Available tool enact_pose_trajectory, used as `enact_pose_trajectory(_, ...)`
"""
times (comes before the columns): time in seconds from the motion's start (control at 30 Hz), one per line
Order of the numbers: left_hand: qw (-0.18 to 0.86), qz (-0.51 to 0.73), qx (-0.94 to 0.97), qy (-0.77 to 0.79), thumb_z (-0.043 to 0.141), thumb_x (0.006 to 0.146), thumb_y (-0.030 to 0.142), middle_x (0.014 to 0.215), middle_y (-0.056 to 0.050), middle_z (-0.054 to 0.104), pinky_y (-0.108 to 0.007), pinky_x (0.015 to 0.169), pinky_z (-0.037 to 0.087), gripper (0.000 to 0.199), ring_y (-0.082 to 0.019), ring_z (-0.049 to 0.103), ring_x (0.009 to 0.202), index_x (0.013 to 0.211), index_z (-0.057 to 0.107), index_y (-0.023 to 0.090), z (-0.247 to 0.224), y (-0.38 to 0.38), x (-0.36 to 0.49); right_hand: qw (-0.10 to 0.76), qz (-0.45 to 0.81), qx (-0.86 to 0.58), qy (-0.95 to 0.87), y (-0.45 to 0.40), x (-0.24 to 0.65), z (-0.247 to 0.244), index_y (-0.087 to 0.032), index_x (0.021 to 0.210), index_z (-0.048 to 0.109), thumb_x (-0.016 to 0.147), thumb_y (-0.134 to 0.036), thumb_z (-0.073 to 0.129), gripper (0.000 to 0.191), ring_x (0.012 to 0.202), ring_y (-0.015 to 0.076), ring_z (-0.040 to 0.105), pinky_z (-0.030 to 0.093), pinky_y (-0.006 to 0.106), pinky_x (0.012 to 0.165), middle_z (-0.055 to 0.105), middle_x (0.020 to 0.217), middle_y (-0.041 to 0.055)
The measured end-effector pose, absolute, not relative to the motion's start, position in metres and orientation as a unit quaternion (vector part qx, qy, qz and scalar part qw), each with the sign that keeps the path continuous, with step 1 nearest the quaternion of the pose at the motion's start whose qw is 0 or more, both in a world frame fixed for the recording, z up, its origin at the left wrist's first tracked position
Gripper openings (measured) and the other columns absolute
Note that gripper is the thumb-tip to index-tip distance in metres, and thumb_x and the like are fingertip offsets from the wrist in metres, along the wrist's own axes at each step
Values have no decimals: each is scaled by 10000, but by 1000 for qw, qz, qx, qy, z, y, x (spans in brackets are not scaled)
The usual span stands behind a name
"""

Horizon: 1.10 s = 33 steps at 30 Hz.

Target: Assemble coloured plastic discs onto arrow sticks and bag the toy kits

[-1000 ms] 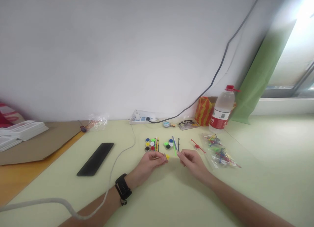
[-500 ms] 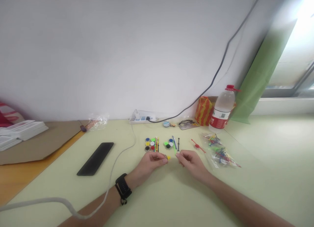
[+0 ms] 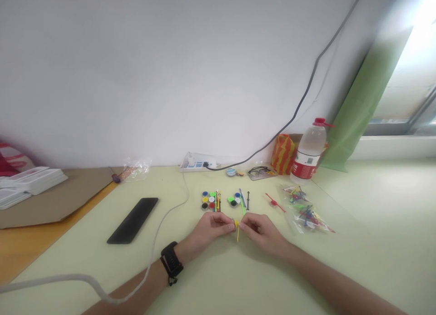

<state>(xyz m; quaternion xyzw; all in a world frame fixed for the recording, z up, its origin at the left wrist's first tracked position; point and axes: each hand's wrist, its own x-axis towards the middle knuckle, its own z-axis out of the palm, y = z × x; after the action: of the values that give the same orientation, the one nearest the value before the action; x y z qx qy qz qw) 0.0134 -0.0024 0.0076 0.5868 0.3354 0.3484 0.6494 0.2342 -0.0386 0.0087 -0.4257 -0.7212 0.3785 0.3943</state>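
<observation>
Pinching yellow disc [image 3: 236, 223] in left hand [image 3: 214, 229], clamping yellow stick [image 3: 238, 236] in right hand [image 3: 261, 230], just right of disc. Holding stick lengthwise toward the wearer, crosswise between both sets of fingertips — can't tell if joined to disc.

black slab [image 3: 132, 220], white power strip [image 3: 200, 166] by the wall [image 3: 136, 79], red-capped bottle [image 3: 309, 151] near a striped bag [image 3: 282, 154]

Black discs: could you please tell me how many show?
2: one black disc left of a red disc, a second black disc beside a white disc, further right. The plastic bag may hide more.
</observation>
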Motion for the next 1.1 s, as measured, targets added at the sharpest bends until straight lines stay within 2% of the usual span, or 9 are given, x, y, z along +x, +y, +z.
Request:
enact_pose_trajectory(0.23, 652, 341, 598, 317, 868, 787, 340, 886, -56, 736, -262, 787, 492, 228, -159, 656, 833, 838, 751, 152, 9, -3, 13, 379, 411, -412, -720, -38, 234, 9, -192, 781, 590, 982, -558, 535, 421, 616, 133, 414, 314, 262, 562, 489, 662, -26)
enact_pose_trajectory(0.37, 636, 331, 627, 306, 855, 801, 346, 975, -82, 750, -283, 836, 507, 219, -184, 673, 898, 809, 751, 153, 9, -5, 14, 368, 425, -410, -719, -39, 232, 7, -202, 752, 506, 983, -570, 526, 435, 606, 127, 387, 299, 264, 560, 444, 648, -42)
enact_pose_trajectory(0.53, 628, 311, 643, 309, 821, 829, 403, 1083, -123, 763, -345, 936, 515, 259, -244, 689, 1017, 874, 770, 152, 12, -7, 16, 333, 380, -413, -757, -39, 238, 12, -215, 743, 426, 1013, -419, 479, 342, 598, 120, 352, 257, 260, 561, 394, 633, -57)
enact_pose_trajectory(0.67, 613, 324, 634, 343, 840, 801, 417, 1015, -97, 749, -330, 897, 519, 313, -223, 675, 974, 948, 760, 152, 14, -8, 17, 209, 256, -459, -825, -41, 246, 26, -207, 699, 379, 941, -246, 515, 280, 573, 111, 340, 224, 270, 582, 410, 606, -56)
enact_pose_trajectory(0.77, 614, 336, 613, 367, 847, 790, 409, 1015, -72, 715, -307, 857, 518, 333, -191, 654, 938, 987, 738, 164, 14, -7, 18, 102, 157, -497, -848, -46, 251, 35, -200, 702, 411, 908, -194, 515, 231, 583, 122, 407, 208, 291, 598, 489, 621, -29)
enact_pose_trajectory(0.87, 618, 335, 602, 379, 849, 785, 407, 975, -55, 690, -296, 837, 511, 336, -168, 640, 888, 978, 726, 160, 13, -7, 18, 34, 97, -527, -843, -45, 261, 40, -200, 750, 492, 957, -222, 476, 209, 658, 167, 556, 221, 299, 605, 619, 701, 26)
enact_pose_trajectory(0.97, 624, 326, 603, 376, 842, 796, 399, 969, -47, 673, -289, 829, 510, 328, -157, 633, 873, 981, 718, 158, 13, -6, 18, -10, 56, -565, -823, -37, 275, 39, -197, 829, 573, 1016, -249, 423, 245, 779, 223, 672, 267, 294, 616, 711, 819, 77)
enact_pose_trajectory(1.1, 623, 319, 606, 377, 837, 803, 401, 967, -51, 671, -289, 827, 506, 323, -157, 626, 872, 970, 714, 152, 13, -6, 17, -46, 13, -641, -766, -20, 290, 32, -181, 992, 641, 1040, -274, 440, 226, 902, 288, 728, 359, 294, 629, 751, 976, 130)
